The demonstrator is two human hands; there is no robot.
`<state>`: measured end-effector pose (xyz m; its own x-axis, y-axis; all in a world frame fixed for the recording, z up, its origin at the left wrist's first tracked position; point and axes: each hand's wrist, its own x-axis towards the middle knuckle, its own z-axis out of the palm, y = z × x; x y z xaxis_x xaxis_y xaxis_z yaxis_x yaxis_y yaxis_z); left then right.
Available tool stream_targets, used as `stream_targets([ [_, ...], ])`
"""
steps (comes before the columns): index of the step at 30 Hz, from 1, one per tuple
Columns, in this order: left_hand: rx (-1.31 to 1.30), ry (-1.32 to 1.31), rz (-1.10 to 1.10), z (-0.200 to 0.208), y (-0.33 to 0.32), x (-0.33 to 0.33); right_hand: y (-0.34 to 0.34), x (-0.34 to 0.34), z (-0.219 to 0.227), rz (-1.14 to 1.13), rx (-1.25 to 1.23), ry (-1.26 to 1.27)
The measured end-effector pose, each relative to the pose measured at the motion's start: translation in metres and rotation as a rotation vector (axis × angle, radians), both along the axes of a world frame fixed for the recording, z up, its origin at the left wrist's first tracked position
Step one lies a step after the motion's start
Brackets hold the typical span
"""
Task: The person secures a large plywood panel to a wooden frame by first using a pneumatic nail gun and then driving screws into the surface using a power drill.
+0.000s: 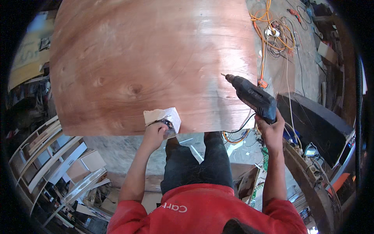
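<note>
A black corded power drill (255, 97) is in my right hand (271, 132), whose fingers wrap round its handle. The drill is held over the right side of a reddish-brown wood sheet (156, 50), and its bit points to the far left. By the sheet's near edge sits a small open white box (176, 117) with dark contents too small to name. My left hand (155, 133) is at the mouth of this box with its fingers curled together; whatever they grip, if anything, is hidden.
Tangled orange and black cords (274, 33) lie on the floor at the far right. A long black case-like box (317, 124) stands at the right, near a wooden beam (311, 183). Wood offcuts and a curved slatted frame (46, 160) crowd the left.
</note>
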<state>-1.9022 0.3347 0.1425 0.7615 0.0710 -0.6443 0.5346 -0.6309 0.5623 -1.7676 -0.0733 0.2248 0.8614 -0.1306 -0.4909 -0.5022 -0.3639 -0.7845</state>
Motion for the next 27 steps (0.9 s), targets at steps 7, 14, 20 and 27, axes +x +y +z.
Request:
stream_targets([
  [7, -0.871, 0.406, 0.33, 0.048, 0.009, 0.056, 0.063, -0.024, 0.044, -0.033, 0.091, 0.096],
  [14, -1.187, 0.08, 0.783, 0.044, 0.007, 0.125, 0.105, -0.034, 0.066, -0.141, 0.244, 0.077],
  [20, -1.476, 0.184, 1.119, -0.036, -0.027, 0.2, 0.117, -0.005, 0.052, -0.051, 0.178, 0.02],
  [27, -1.691, 0.094, 1.238, -0.084, -0.056, 0.222, 0.11, 0.024, 0.029, -0.009, 0.127, 0.016],
])
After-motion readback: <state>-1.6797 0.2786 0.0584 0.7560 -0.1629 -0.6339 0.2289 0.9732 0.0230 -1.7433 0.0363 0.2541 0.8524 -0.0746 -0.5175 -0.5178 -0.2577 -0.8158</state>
